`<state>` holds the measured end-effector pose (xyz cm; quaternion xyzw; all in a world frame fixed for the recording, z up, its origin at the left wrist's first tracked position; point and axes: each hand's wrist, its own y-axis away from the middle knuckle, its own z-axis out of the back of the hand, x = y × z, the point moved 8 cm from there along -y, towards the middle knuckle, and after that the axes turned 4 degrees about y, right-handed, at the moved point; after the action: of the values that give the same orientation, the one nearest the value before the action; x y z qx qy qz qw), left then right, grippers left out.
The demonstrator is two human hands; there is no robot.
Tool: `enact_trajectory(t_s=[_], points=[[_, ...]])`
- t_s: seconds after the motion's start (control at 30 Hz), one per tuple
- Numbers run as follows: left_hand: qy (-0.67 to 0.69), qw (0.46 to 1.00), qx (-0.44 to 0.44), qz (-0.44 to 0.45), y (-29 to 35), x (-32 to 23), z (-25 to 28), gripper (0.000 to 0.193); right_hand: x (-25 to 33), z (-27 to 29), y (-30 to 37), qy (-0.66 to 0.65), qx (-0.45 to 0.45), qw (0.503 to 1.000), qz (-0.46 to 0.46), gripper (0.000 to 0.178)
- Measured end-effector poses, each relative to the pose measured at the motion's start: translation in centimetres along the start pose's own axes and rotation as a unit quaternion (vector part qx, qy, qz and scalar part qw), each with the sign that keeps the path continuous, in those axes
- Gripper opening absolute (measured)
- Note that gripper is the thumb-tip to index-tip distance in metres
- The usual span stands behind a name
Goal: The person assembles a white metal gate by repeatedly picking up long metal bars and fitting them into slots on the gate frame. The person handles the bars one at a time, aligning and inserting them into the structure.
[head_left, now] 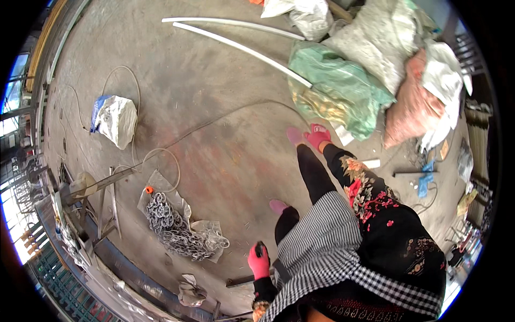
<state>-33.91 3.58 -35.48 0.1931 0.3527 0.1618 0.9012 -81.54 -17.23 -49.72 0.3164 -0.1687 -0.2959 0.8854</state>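
My right hand point(318, 136), in a pink glove, reaches down beside my pink shoe point(294, 136) and the lower edge of a green woven sack point(343, 80). Its fingers are curled, and what they hold, if anything, is hidden. A thin grey cable point(230, 114) runs across the floor and ends up close to this hand. Low at my left side is my left hand point(258, 261), also in a pink glove. Its fingers are bent over a dark patch that could be the glove's palm or a small object.
Two long white strips point(241, 51) lie against the sacks. White sacks point(375, 37) and a reddish sack point(416, 102) are piled at the right. A heap of metal chain point(177, 228) rests on sheeting at the left, with a white and blue bag point(115, 121) beyond and a metal beam point(129, 273) nearer.
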Motion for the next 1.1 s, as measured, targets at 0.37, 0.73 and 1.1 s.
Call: enact_trajectory(t_s=[0.37, 0.73, 1.1], points=[[0.090, 0.922, 0.196, 0.322, -8.5, -8.4, -17.7, 0.032, -0.7, 4.1, -40.1, 0.143, -0.118, 0.982, -0.031, 0.057], [0.110, 0.961, 0.185, 0.175, -19.4, -18.0, -21.4, 0.033, 5.4, 0.4, -28.4, 0.079, 0.085, 0.970, 0.212, 0.044], [0.555, 0.774, 0.182, 0.244, -29.6, -31.3, -19.8, 0.037, 7.1, 4.8, 11.0, -0.226, 0.227, 0.912, 0.259, 0.050]])
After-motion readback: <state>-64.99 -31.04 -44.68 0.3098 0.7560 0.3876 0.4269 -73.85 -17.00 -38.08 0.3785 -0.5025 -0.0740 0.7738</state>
